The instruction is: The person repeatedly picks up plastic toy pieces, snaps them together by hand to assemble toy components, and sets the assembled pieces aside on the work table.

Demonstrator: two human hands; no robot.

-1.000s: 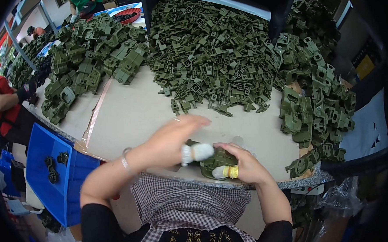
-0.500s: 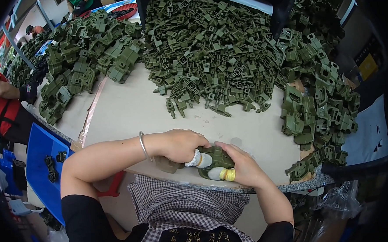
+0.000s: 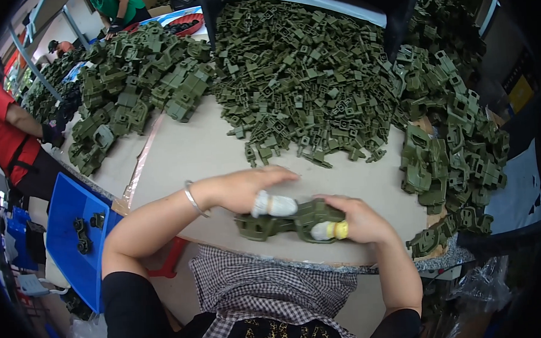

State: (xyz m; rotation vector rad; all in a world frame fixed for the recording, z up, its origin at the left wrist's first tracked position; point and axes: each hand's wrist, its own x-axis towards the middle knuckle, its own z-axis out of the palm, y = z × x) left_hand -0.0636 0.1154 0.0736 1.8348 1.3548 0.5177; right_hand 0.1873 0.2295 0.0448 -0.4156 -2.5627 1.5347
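Broadly, a pale worktable (image 3: 178, 167) with a speckled edge fills the middle, bearing a great pile of small olive-green moulded pieces (image 3: 308, 75) at its far side. Heaps of larger vehicle-like mouldings lie left (image 3: 131, 78) and right (image 3: 446, 135) of that pile. At the table's left end hangs or stands a blue plastic bin (image 3: 72, 234) with a few dark green parts inside, near a co-worker in red (image 3: 5, 122). The wearer has a checked apron (image 3: 270, 279) over a black shirt (image 3: 140, 310); gold, mottled lettering crosses its chest, partly cut off by the apron and the lower rim. One olive-green vehicle-like moulding (image 3: 282, 222) is at the near edge of the table, between the two hands. The right hand (image 3: 366, 222) is half closed around its right end, its white-wrapped, yellow-banded thumb on the near side. The left hand (image 3: 241, 192) is open, fingers stretched out beyond the moulding; its white-wrapped thumb overlaps the upper edge, whether touching I cannot tell. A silver bracelet (image 3: 195, 199) circles the left wrist.
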